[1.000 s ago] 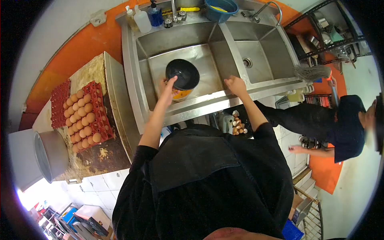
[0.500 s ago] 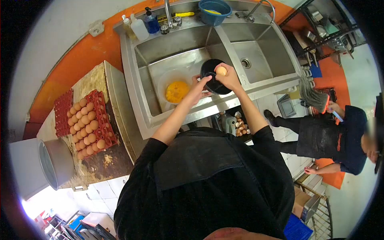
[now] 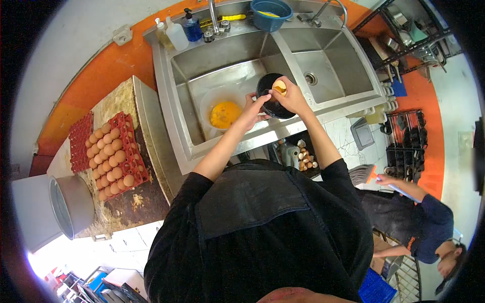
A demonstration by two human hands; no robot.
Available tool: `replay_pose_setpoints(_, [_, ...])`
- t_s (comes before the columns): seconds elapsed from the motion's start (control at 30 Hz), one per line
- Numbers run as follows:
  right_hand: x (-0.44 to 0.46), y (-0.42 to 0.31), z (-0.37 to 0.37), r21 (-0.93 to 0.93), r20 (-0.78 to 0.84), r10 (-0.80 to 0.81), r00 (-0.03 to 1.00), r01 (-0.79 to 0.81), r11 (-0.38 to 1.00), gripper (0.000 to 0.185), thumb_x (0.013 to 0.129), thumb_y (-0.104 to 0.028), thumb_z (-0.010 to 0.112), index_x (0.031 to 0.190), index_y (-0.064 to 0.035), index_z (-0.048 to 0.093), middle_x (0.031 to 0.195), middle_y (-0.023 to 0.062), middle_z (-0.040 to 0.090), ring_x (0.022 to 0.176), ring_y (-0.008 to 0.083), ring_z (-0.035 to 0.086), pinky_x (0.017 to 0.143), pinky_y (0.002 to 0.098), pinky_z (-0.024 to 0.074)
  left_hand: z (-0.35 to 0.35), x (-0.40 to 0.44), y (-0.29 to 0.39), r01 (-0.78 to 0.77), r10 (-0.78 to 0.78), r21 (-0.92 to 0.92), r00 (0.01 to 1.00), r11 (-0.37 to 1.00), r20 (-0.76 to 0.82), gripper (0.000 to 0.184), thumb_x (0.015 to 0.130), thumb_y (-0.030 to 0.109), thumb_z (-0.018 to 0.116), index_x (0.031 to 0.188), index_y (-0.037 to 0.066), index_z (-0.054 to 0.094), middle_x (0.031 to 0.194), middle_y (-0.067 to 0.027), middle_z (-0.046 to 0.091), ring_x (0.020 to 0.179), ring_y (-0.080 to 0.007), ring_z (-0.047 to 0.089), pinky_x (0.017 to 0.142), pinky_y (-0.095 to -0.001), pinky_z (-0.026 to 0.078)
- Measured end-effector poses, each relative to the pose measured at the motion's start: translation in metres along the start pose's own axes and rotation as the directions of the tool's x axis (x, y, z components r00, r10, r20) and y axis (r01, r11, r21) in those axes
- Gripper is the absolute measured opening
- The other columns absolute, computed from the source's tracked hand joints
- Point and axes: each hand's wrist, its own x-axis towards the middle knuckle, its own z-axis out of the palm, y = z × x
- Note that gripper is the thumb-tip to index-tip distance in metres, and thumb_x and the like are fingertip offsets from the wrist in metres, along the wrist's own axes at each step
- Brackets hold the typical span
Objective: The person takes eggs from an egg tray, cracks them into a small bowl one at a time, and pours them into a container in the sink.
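My left hand (image 3: 252, 112) grips the side of a black bowl (image 3: 264, 83) above the front of the left sink basin, its thumb over the rim. In my right hand (image 3: 295, 100) is a cracked egg (image 3: 279, 86), held over the bowl, with its shell parted and the inside showing. Both thumbs meet close to the shell. What lies in the bowl is mostly hidden. Just left of it, a translucent tub (image 3: 206, 106) sits in the basin, holding orange-yellow egg yolks (image 3: 225, 115).
Red egg trays (image 3: 144, 171) with many brown eggs (image 3: 112, 156) stand on a worn table at left, near a large metal pot (image 3: 76, 207). Broken eggshells (image 3: 306, 157) lie below the sink. A person (image 3: 419, 217) with a broom (image 3: 362, 174) is at right.
The egg, whole-looking before, is now split open over the black bowl. My hands have barely shifted. The person with the broom has moved lower in view, bending with the broom closer to the floor.
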Motion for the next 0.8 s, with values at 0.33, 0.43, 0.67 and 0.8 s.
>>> replay_pose_setpoints(0.33, [0.000, -0.045, -0.033, -0.191, -0.036, -0.108, 0.993, 0.099, 0.977, 0.034, 0.077, -0.030, 0.065, 0.097, -0.0077, 0.050, 0.074, 0.0168, 0.062, 0.073, 0.0386, 0.060, 0.060, 0.0408, 0.0484, -0.003, 0.002, -0.003, 0.025, -0.024, -0.033, 0.999, 0.999, 0.022, 0.075, 0.072, 0.039, 0.068, 0.121, 0.010, 0.018, 0.098, -0.0112, 0.048, 0.076, -0.0158, 0.053, 0.059, -0.0304, 0.049])
replay_pose_setpoints(0.43, [-0.012, -0.027, -0.029, -0.082, -0.125, -0.041, 0.991, 0.031, 0.996, 0.034, 0.076, -0.029, 0.066, 0.098, -0.0075, 0.051, 0.075, 0.0149, 0.063, 0.073, 0.0321, 0.063, 0.062, 0.0363, 0.0485, -0.010, 0.002, -0.007, 0.014, -0.012, -0.060, 1.000, 0.998, 0.022, 0.075, 0.072, 0.039, 0.068, 0.121, 0.011, 0.017, 0.098, -0.0111, 0.048, 0.077, -0.0162, 0.053, 0.061, -0.0313, 0.048])
replay_pose_setpoints(0.67, [-0.122, 0.061, -0.020, -0.170, -0.360, 0.214, 0.908, -0.290, 0.942, 0.038, 0.077, -0.023, 0.065, 0.105, -0.0019, 0.051, 0.079, 0.0137, 0.062, 0.070, 0.0248, 0.061, 0.062, 0.0352, 0.0467, -0.083, -0.011, -0.008, -0.041, 0.037, -0.018, 0.979, 0.999, -0.202, 0.072, 0.071, 0.036, 0.069, 0.122, 0.009, 0.025, 0.107, -0.0114, 0.047, 0.085, -0.0195, 0.055, 0.060, -0.0327, 0.049])
replay_pose_setpoints(0.8, [-0.199, 0.134, -0.015, -0.495, -0.132, 0.608, 0.783, -0.584, 0.644, 0.036, 0.077, -0.033, 0.060, 0.097, -0.0032, 0.052, 0.089, 0.0214, 0.062, 0.086, 0.0372, 0.059, 0.070, 0.0436, 0.0455, -0.146, 0.017, -0.034, -0.280, 0.515, 0.568, 0.801, 0.774, -0.307, 0.079, 0.056, 0.032, 0.078, 0.116, 0.001, 0.037, 0.109, -0.0172, 0.046, 0.087, -0.0281, 0.056, 0.062, -0.0364, 0.054])
